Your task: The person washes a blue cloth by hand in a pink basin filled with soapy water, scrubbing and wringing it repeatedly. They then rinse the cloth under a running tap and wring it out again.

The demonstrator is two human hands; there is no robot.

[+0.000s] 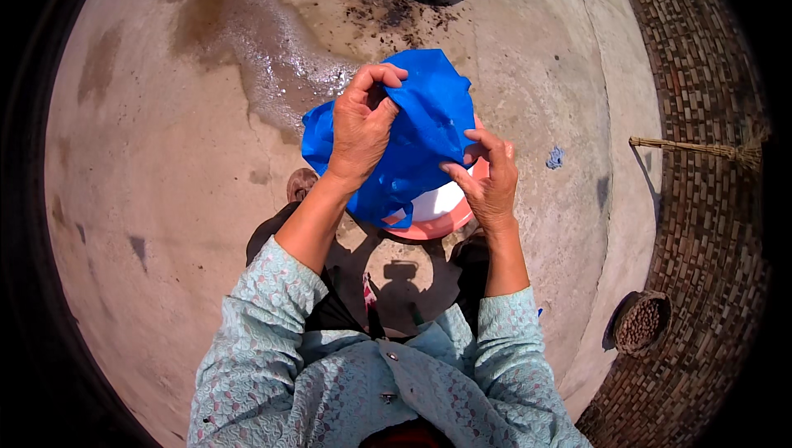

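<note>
I grip a crumpled, glossy blue bag [417, 130] with both hands: left hand [360, 126] bunches its top, right hand [488, 184] pinches its edge, above a round pink basin [437, 221] on wet concrete.

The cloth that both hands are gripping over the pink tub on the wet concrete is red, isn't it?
Not quite: the cloth is bright blue, not red, as the head view shows. The rest holds: the left hand and the right hand both grip it over the pink tub, which stands on the concrete floor, wet in patches.
</note>
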